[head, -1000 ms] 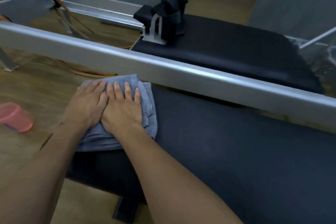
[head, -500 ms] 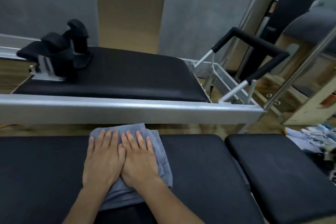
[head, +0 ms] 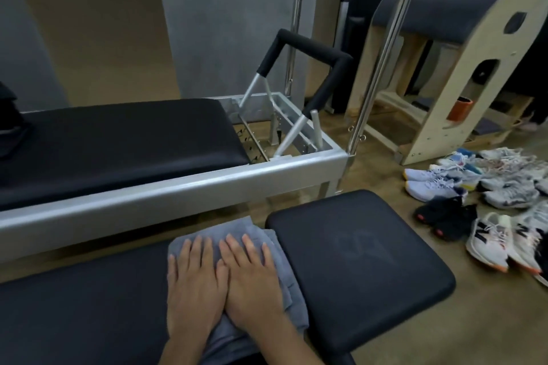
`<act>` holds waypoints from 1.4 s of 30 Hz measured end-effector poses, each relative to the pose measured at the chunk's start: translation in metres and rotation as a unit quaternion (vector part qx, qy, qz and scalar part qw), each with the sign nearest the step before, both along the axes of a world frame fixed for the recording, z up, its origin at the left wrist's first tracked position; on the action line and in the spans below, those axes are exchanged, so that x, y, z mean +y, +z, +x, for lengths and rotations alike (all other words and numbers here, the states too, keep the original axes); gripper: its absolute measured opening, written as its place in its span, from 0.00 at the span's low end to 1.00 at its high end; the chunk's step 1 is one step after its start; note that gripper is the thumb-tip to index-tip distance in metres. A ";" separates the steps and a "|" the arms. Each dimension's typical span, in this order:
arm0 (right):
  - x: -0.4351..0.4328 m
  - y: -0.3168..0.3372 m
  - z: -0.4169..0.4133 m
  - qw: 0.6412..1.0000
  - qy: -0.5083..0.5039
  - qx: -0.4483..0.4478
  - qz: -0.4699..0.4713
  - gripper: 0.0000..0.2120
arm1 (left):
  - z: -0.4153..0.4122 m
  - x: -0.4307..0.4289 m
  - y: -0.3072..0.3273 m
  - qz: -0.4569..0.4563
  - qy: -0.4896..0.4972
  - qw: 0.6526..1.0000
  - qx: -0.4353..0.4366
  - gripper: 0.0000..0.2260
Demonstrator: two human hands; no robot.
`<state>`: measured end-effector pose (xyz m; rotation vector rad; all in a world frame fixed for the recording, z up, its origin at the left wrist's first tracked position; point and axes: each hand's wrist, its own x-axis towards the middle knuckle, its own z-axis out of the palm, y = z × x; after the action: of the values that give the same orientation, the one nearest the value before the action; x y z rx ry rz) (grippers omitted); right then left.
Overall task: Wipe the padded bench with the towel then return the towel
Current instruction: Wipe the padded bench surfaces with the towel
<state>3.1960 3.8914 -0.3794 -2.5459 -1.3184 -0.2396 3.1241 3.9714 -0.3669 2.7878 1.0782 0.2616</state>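
Towel (head: 237, 227) slid right under left hand (head: 194, 284), right hand (head: 252, 284).

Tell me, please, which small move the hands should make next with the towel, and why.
Probably slide the towel right, over the gap onto the short pad. The left hand and right hand press flat on it at the right end of the long pad, and the short pad shows faint marks.

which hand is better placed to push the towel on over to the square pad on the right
Right, probably. The right hand lies flat on the side of the towel nearest the square pad, which begins right at the towel's edge. The left hand presses farther from it.
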 end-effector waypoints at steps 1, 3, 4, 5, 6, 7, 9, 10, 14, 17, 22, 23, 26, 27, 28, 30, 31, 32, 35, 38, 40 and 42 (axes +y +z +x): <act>-0.008 0.002 0.003 1.000 -0.011 0.003 -0.009 0.23 | 0.004 -0.008 0.004 -0.016 0.008 1.000 0.002 0.35; -0.013 0.008 0.002 0.998 -0.043 0.041 -0.017 0.24 | 0.004 -0.020 0.013 -0.059 0.058 0.996 -0.016 0.30; -0.012 0.011 -0.001 0.996 -0.066 0.056 -0.017 0.24 | 0.001 -0.024 0.020 -0.083 0.091 0.992 -0.031 0.26; -0.012 0.015 -0.003 0.995 -0.083 0.060 -0.019 0.25 | -0.003 -0.026 0.026 -0.103 0.122 0.986 -0.057 0.26; -0.011 0.017 -0.005 0.993 -0.095 0.062 -0.022 0.25 | -0.007 -0.029 0.030 -0.125 0.141 0.978 -0.089 0.26; -0.011 0.020 -0.007 0.993 -0.103 0.060 -0.024 0.25 | -0.010 -0.032 0.032 -0.158 0.153 0.968 -0.122 0.27; -0.010 0.026 -0.010 0.992 -0.105 0.060 -0.023 0.22 | -0.014 -0.032 0.041 -0.258 0.186 0.929 -0.188 0.27; -0.009 0.027 -0.011 0.993 -0.103 0.051 -0.013 0.20 | -0.012 -0.028 0.046 -0.292 0.208 0.909 -0.213 0.27; -0.005 0.021 -0.005 0.993 -0.100 0.043 0.054 0.14 | -0.005 -0.021 0.064 -0.313 0.189 0.901 -0.232 0.23; -0.013 0.034 0.012 0.976 -0.094 0.111 0.160 0.13 | 0.008 -0.033 0.086 -0.305 0.132 0.900 -0.283 0.25; -0.072 0.088 0.087 0.944 -0.131 0.125 0.277 0.08 | 0.087 -0.079 0.114 -0.321 0.054 0.856 -0.402 0.25; -0.086 0.100 0.103 0.939 -0.138 0.108 0.296 0.07 | 0.105 -0.090 0.118 -0.336 0.040 0.841 -0.423 0.25; -0.132 0.121 0.145 0.939 -0.148 0.062 0.306 0.07 | 0.150 -0.118 0.121 -0.370 0.019 0.824 -0.429 0.25; -0.145 0.120 0.159 0.945 -0.159 0.043 0.283 0.07 | 0.161 -0.124 0.115 -0.357 0.016 0.842 -0.404 0.24; -0.155 0.115 0.174 0.952 -0.178 0.030 0.245 0.08 | 0.171 -0.128 0.107 -0.328 0.010 0.873 -0.360 0.23; -0.168 0.091 0.197 0.964 -0.224 0.059 0.129 0.16 | 0.189 -0.137 0.081 -0.258 -0.033 0.936 -0.239 0.22; -0.171 0.076 0.203 0.964 -0.232 0.108 0.077 0.20 | 0.199 -0.142 0.066 -0.228 -0.075 0.954 -0.178 0.22; -0.173 0.060 0.207 0.960 -0.229 0.157 0.037 0.24 | 0.210 -0.148 0.050 -0.202 -0.125 0.963 -0.127 0.21; -0.176 0.023 0.213 0.963 -0.219 0.149 -0.053 0.34 | 0.245 -0.160 0.021 -0.115 -0.211 0.969 -0.064 0.31; -0.168 0.019 0.234 0.959 -0.244 0.115 -0.082 0.29 | 0.274 -0.152 0.008 -0.081 -0.207 0.973 -0.071 0.37; -0.157 0.017 0.249 0.956 -0.256 0.106 -0.097 0.26 | 0.287 -0.143 0.004 -0.095 -0.207 0.970 -0.083 0.31; -0.145 0.014 0.257 0.954 -0.262 0.099 -0.110 0.26 | 0.295 -0.130 0.000 -0.095 -0.203 0.969 -0.102 0.24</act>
<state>3.4528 3.7462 -0.3657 -2.9749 -0.6071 0.0711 3.4192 3.8415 -0.3670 2.6550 0.4449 0.3632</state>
